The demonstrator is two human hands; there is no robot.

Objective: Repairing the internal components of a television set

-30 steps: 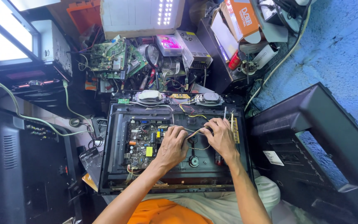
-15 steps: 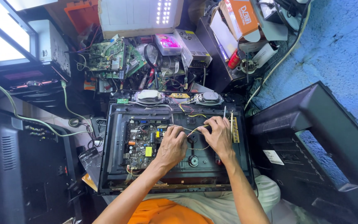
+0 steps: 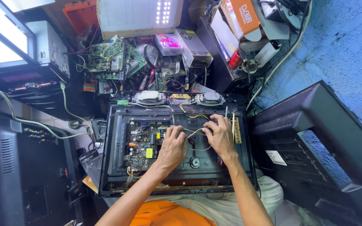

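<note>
— What is seen under the hands?

— A black, opened flat-screen television chassis is laid face down in front of the person, with its back cover removed. A green circuit board with a yellow component is mounted in its left half, and a narrow yellowish strip board is fixed near its right edge.

— How are the hands placed?

— The left hand is rested over the middle of the chassis, just right of the green board, with its fingers curled narrow around a bundle of thin yellow and white wires. The right hand is set just beside it, its fingers pinched on the same wires. Whether the wires are gripped firmly or only touched cannot be told.

— Where do the wires run?

— They are stretched between the two hands, above a small round black part on the chassis floor, and further yellow wire is led up towards the top edge.

— What else is shown around it?

— Two oval grey speakers are seated along the top edge of the chassis. Behind them, a loose green circuit board and a silver metal power supply box are piled among cables. A black plastic television back cover is propped at the right, against a blue wall.
</note>
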